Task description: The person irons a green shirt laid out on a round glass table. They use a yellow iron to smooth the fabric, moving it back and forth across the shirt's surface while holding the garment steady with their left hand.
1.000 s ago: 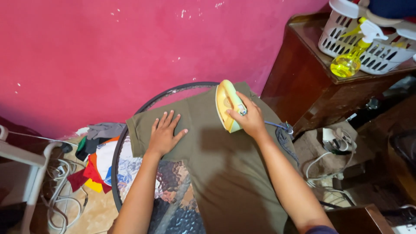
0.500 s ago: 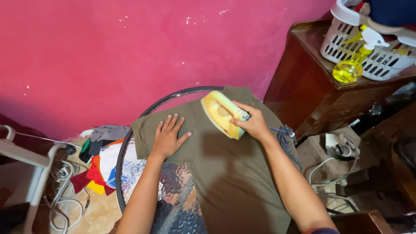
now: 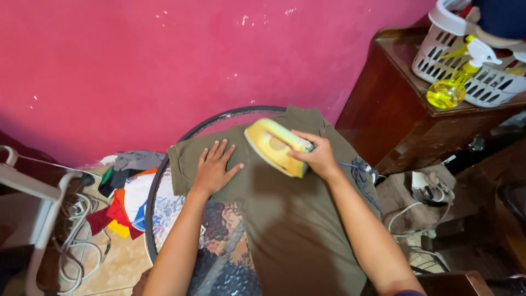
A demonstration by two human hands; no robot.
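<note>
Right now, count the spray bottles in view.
1: a yellow spray bottle lies against the white laundry basket on the wooden cabinet, upper right. Others may be hidden.

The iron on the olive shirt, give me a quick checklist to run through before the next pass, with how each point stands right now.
1. Right hand has a firm grip on the iron: ok.
2. Left hand lies flat on the shirt, apart from the iron: ok.
3. Cord hangs off the right edge, away from the iron's path: ok.
4. Shirt is smooth ahead of the iron: cannot tell.
5. Iron is hot: cannot tell.
6. Spray bottle is at hand, on the cabinet: ok.
</note>
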